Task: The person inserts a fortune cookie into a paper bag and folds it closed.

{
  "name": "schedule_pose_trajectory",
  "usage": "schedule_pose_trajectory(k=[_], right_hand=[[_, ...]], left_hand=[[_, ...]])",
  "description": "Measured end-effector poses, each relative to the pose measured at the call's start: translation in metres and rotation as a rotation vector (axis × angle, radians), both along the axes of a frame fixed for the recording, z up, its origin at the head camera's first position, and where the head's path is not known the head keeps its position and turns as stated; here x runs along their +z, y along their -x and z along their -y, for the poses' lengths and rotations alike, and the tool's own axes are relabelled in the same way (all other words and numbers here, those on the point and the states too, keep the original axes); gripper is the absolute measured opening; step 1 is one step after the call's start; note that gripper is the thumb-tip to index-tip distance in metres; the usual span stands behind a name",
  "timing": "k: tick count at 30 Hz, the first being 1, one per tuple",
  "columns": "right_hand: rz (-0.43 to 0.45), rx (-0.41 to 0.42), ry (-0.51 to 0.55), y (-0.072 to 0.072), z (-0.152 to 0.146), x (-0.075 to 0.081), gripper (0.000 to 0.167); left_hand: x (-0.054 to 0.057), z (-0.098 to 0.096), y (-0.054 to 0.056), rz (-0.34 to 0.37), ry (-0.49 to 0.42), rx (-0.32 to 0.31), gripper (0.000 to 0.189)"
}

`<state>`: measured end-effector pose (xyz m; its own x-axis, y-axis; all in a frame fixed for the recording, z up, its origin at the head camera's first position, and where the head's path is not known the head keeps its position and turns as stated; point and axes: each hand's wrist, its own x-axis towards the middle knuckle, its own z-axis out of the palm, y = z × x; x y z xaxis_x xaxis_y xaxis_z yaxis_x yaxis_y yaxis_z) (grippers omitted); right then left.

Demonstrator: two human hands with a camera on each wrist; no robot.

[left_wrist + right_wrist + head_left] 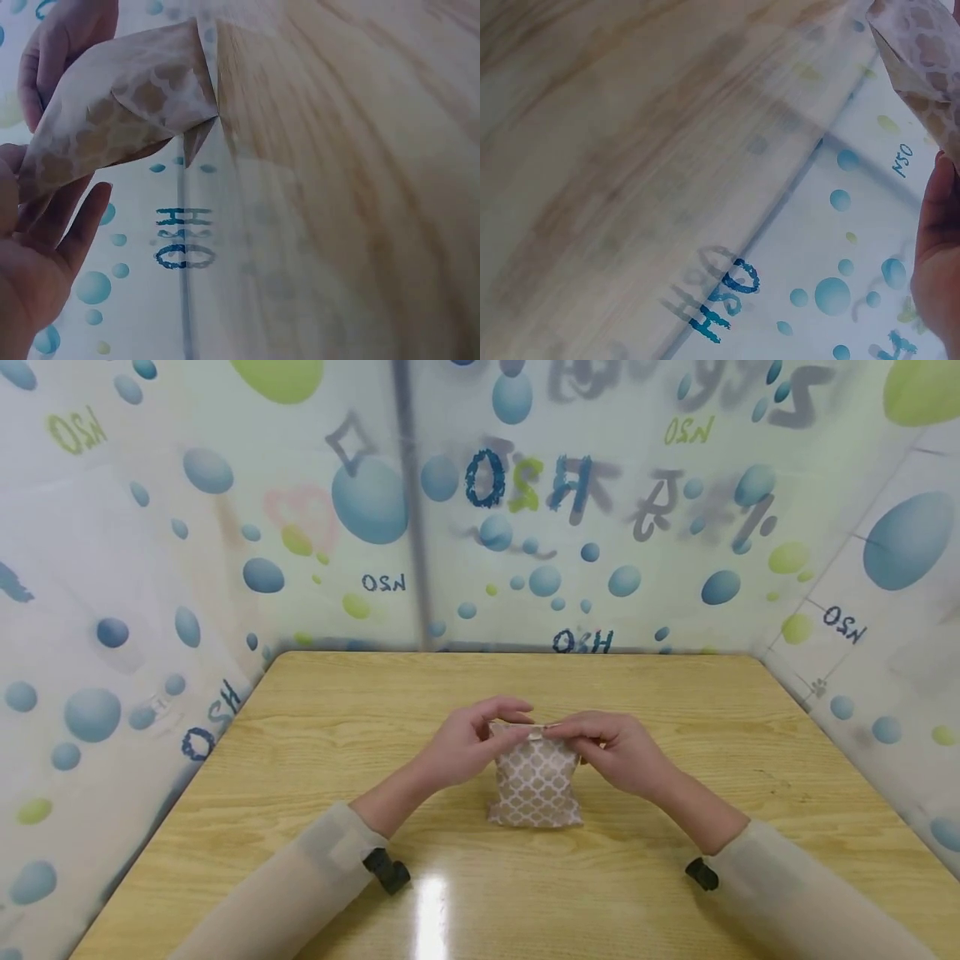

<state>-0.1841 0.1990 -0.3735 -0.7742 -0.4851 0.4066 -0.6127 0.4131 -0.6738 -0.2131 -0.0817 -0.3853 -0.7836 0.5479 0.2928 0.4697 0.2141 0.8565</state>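
A small tan paper bag [536, 785] with a white lattice pattern stands on the wooden table, its wider bottom toward me. My left hand [472, 739] pinches its upper left edge, thumb on the near face and fingers behind. At the upper right edge, my right hand [618, 752] grips the bag between thumb and fingers. A small pale patch shows at the top between the hands. In the left wrist view the bag [135, 105] looks bulged, with a creased corner. Only part of the bag [930, 67] appears in the right wrist view, above the right hand [939, 255].
The wood-grain table [337, 710] spreads out around the bag. Behind it and at both sides hangs a pale sheet [480, 585] printed with blue and green bubbles and lettering. Dark straps sit under both sleeves, the left strap [387, 870] and the right strap [702, 874].
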Motion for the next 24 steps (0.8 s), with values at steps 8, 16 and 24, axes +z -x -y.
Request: schedule_pose_trajectory(k=[8, 16, 24], right_hand=[[0.258, -0.153, -0.014, -0.004, 0.009, 0.008, 0.031], [0.219, -0.146, -0.046, -0.004, 0.013, 0.01, 0.017], [0.207, -0.13, -0.054, -0.004, 0.01, 0.008, 0.022]], left_hand=[[0.002, -0.009, -0.006, -0.172, 0.013, 0.043, 0.017], [0.002, -0.006, -0.007, -0.162, 0.026, 0.031, 0.02], [0.002, -0.005, -0.006, -0.222, 0.006, 0.016, 0.02]])
